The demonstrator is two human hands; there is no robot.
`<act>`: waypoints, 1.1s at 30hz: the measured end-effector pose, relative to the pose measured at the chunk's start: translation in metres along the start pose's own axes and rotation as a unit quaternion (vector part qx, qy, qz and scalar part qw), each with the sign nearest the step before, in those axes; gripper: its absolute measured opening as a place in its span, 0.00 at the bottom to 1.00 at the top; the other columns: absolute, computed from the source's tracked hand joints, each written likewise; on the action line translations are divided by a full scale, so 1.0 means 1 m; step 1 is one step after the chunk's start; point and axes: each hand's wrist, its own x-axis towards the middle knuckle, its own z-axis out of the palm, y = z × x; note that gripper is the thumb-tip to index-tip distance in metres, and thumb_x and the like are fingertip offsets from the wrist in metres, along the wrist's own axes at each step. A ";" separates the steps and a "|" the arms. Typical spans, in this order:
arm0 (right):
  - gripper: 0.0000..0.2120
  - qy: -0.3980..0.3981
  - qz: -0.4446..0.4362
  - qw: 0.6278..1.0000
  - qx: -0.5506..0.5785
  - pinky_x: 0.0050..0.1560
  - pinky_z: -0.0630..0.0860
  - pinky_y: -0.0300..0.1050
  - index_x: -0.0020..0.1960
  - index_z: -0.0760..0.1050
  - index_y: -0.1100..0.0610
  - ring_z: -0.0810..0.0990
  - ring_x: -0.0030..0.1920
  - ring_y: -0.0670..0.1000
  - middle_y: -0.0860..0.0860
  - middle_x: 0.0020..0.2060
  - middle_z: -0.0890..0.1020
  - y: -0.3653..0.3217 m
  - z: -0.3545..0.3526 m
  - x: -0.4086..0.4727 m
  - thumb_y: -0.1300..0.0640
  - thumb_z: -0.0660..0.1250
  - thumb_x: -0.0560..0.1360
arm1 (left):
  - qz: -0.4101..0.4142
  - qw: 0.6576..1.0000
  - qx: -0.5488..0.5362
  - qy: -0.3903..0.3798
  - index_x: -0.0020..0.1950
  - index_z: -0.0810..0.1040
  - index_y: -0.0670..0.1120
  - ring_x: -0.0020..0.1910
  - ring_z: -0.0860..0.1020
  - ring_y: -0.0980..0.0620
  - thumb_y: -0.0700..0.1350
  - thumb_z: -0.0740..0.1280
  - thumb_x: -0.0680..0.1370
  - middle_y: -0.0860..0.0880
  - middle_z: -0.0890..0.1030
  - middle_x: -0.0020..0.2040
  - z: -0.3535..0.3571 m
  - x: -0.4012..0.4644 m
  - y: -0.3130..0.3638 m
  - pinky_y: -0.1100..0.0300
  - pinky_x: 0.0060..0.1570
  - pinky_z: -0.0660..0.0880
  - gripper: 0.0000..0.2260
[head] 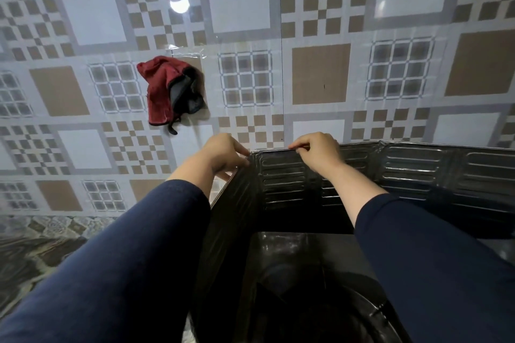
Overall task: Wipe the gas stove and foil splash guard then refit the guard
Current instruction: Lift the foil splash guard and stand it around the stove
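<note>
Both my hands are up on the top edge of the foil splash guard (412, 167). My left hand (223, 156) pinches the guard at its back-left corner, where the side panel folds off the rear panel; fingers closed on the rim, thumb side toward me. My right hand (317, 152) pinches the rear panel's top rim a little to the right of that corner, fingertips curled over the edge. The 2 hands are near each other, not touching.

Guard stands upright: rear panel runs along the tiled wall (320, 75) and off frame to the right, left side panel comes forward toward me. Ribbed embossing shows on the inside faces, which look dark and glossy.

Gas stove (303, 248) sits inside the guard, below my forearms; only a dark glossy top and part of a round burner area at the bottom of frame are visible, the rest hidden by my navy sleeves (133, 267).

Red cloth (164, 89) with a dark grey lining hangs on the wall, up and to the left of my left hand, well apart from the guard. Patterned counter surface (41, 248) shows at lower left.
</note>
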 end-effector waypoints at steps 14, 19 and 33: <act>0.12 -0.027 -0.010 0.999 0.032 0.66 0.72 0.53 0.55 0.82 0.52 0.77 0.61 0.56 0.52 0.59 0.82 -0.040 0.032 0.008 0.62 0.62 0.78 | -0.057 0.992 -0.097 -0.058 0.67 0.74 0.44 0.26 0.81 0.53 0.35 0.65 0.78 0.45 0.82 0.40 -0.020 -0.008 -0.002 0.61 0.27 0.80 0.17; 0.15 -0.019 0.013 1.000 0.001 0.65 0.72 0.52 0.56 0.81 0.49 0.76 0.61 0.57 0.51 0.60 0.81 -0.032 0.038 0.008 0.62 0.60 0.79 | -0.050 0.988 -0.144 -0.006 0.67 0.75 0.41 0.22 0.79 0.57 0.39 0.65 0.78 0.48 0.80 0.37 0.001 -0.010 -0.012 0.64 0.23 0.78 0.16; 0.14 -0.010 -0.015 0.997 -0.075 0.63 0.66 0.50 0.60 0.79 0.45 0.74 0.62 0.57 0.50 0.60 0.81 -0.030 0.035 0.005 0.57 0.60 0.79 | -0.040 0.990 -0.134 -0.002 0.69 0.72 0.44 0.34 0.77 0.56 0.43 0.64 0.79 0.51 0.78 0.39 -0.001 -0.023 -0.012 0.66 0.20 0.75 0.18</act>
